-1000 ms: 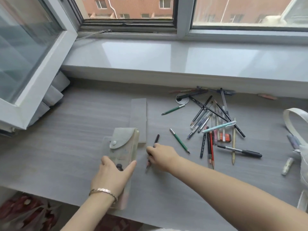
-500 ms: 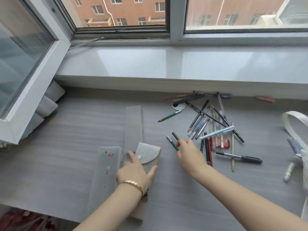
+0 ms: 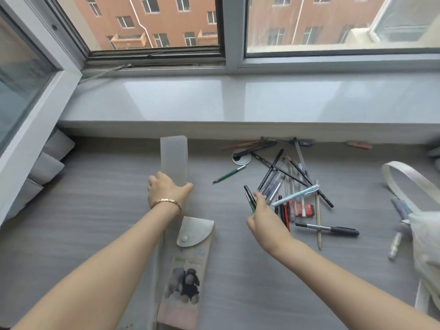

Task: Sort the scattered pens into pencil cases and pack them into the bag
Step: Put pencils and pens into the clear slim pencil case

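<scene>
The desk (image 3: 95, 210) is grey with fine wood lines, and the sill (image 3: 166, 101) behind it is white and shiny

A soft white cloth bag (image 3: 426, 246) with a looped strap sits at the right edge, well apart from both hands

A long flat case (image 3: 188, 270) lies between the arms, its long side running from near to far. It has a round flap with a snap at the far end and a picture of fuzzy toy animals

The left hand (image 3: 166, 190) grips the near end of a milky plastic box (image 3: 173, 158). The box is long and square-edged, and points away to the sill. I cannot tell if it rests on the desk

The pens (image 3: 292, 186) lie in a crossed heap on the right side of the desk, pointing many ways. The right hand (image 3: 262, 217) is at the left edge of the heap and pinches a black pen (image 3: 247, 192) and a green pen (image 3: 252, 204), both pointing up and away

A black marker (image 3: 327, 228) lies sideways just right of that hand

A green pencil (image 3: 229, 174) lies alone between the box and the heap
</scene>
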